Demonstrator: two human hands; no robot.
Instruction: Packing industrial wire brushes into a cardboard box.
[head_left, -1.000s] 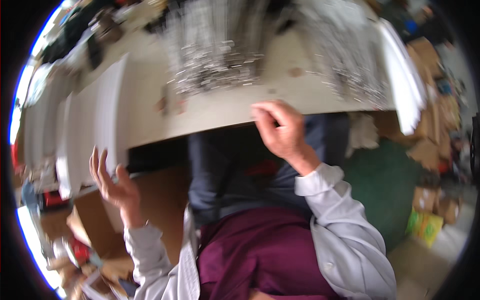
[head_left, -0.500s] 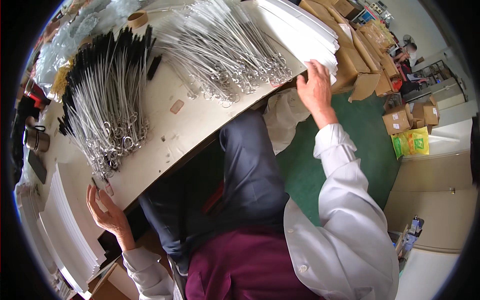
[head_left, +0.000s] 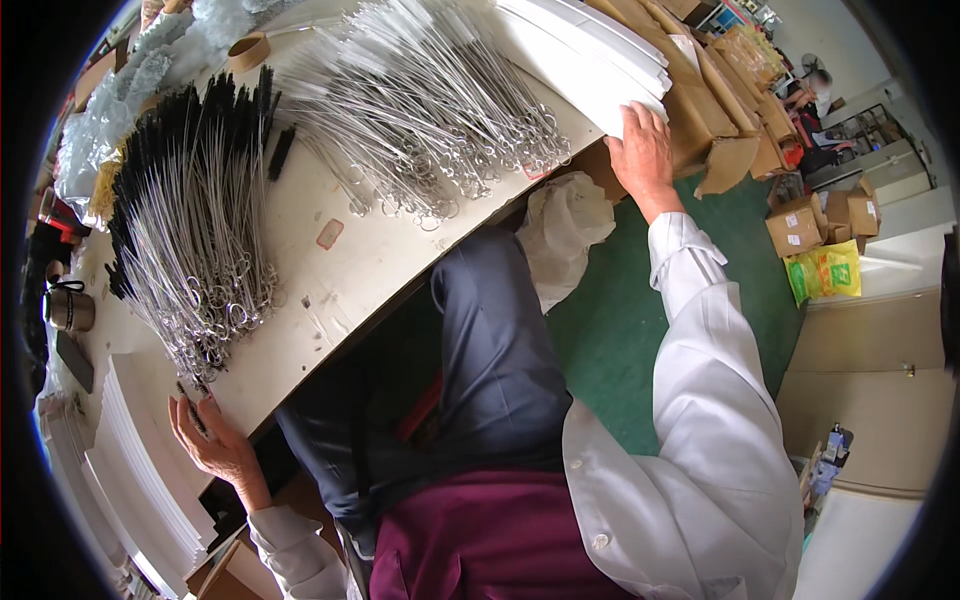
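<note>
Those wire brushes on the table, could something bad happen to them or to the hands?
1. The white brushes have ring ends lying close to the table edge, so a bump might tip some onto the lap.
2. The left hand rests by the black brushes, whose tangled wire ends could poke fingers.
3. The right hand leans on the white sheets, which may slide off.

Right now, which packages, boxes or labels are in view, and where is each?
Open brown cardboard boxes: along the table's far right end, beyond the right hand.
Smaller brown cartons: on the green floor, right.
Yellow-green printed bag: floor, below those cartons.
Small pale sticker, reddish outline: on the table, between the wire brush piles.
</note>
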